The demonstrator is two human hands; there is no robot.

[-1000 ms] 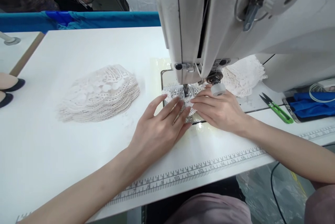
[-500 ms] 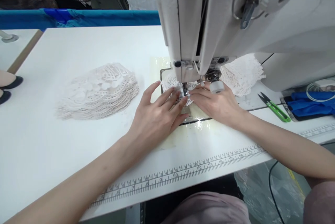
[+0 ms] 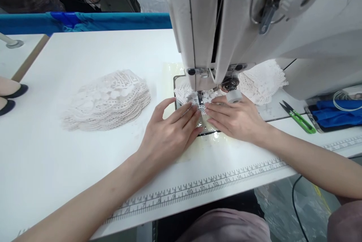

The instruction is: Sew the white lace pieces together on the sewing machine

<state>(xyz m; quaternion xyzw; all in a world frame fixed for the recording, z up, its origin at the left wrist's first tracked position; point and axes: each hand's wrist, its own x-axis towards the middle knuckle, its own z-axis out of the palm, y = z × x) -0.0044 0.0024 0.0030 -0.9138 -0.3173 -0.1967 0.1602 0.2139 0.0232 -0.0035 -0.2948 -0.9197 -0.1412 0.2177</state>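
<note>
A small white lace piece [image 3: 187, 95] lies under the needle of a white sewing machine [image 3: 243, 27]. My left hand [image 3: 169, 132] rests flat on the table, fingers stretched out, fingertips pressing the lace's near edge just left of the needle. My right hand [image 3: 236, 118] lies flat on the other side, fingers extended, tips touching the lace right of the needle. Neither hand grips anything. Most of the lace is hidden by my fingers and the machine's head.
A stack of lace pieces [image 3: 109, 100] sits left on the white table [image 3: 70, 166]. More lace [image 3: 263, 80] lies behind the machine head. Green thread snips [image 3: 299, 117] and blue cloth [image 3: 335, 112] are at the right. A ruler strip [image 3: 215, 183] runs along the front edge.
The lace piece has moved back under the needle, away from me. Both hands followed it forward, then drew slightly back, staying flat on the fabric.
</note>
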